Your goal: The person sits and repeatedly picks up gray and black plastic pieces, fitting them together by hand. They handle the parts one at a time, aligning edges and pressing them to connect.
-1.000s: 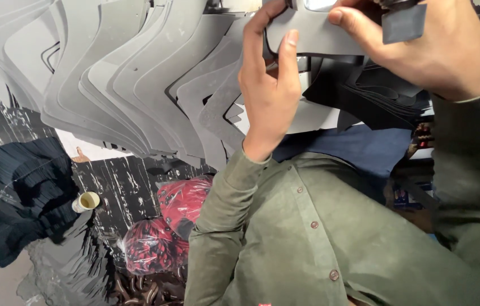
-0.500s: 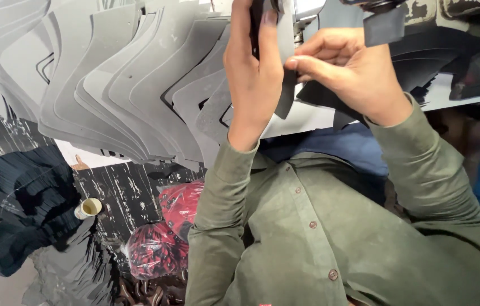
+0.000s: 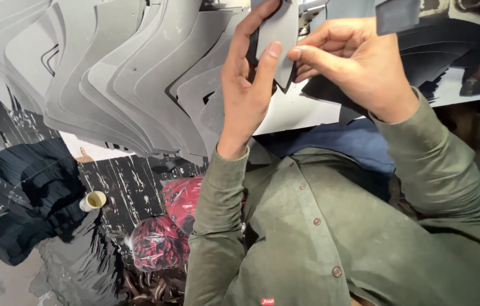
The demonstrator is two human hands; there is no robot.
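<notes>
Grey cut piece [image 3: 278,35] sits pinched between both hands, just right of the fan of grey cut pieces [image 3: 121,79]. Left hand [image 3: 248,85] has its fingers [image 3: 267,63] closed on the piece, thumb pressing its face. Right hand [image 3: 353,65] meets it from the right, forefinger and thumb closed on the same piece's edge. A dark layer shows behind the piece, so the two seem to be getting lined up; judging by the grip, that alignment is under way and not finished. Right of the fan, dark pieces [image 3: 449,54] lie on the white desk [image 3: 302,110]. Below the fan sit a red patterned bundle [image 3: 163,241] and a small cream cup [image 3: 94,200].
</notes>
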